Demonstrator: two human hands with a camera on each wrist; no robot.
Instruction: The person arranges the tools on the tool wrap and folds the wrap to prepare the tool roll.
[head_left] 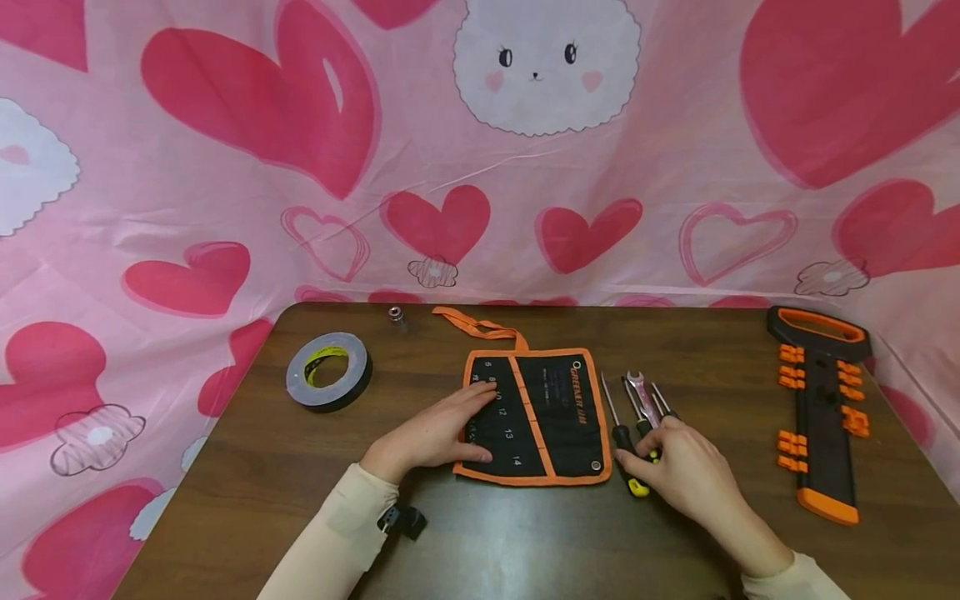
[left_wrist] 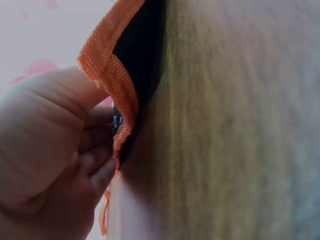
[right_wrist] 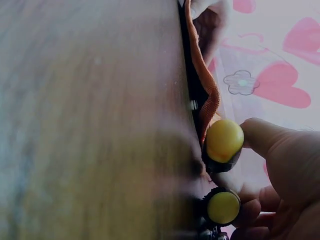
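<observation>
Two yellow-capped screwdrivers (head_left: 628,450), long axes running up-frame, are pinched by the right hand (head_left: 686,475) lower centre-right, apparently with a wrench; the nearby tool roll (head_left: 537,417) is pressed flat by the spread left hand (head_left: 435,433).

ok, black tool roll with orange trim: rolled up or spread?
Spread flat. The black fabric tool roll with orange trim lies unrolled on the table, numbered pockets showing, left hand resting on it.

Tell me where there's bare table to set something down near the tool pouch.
Bare wood lies along the near edge of the table below the tool pouch, and between the screwdrivers and the orange-and-black tool holder. It is crowded beside the pouch, where the right hand grips the screwdrivers.
</observation>
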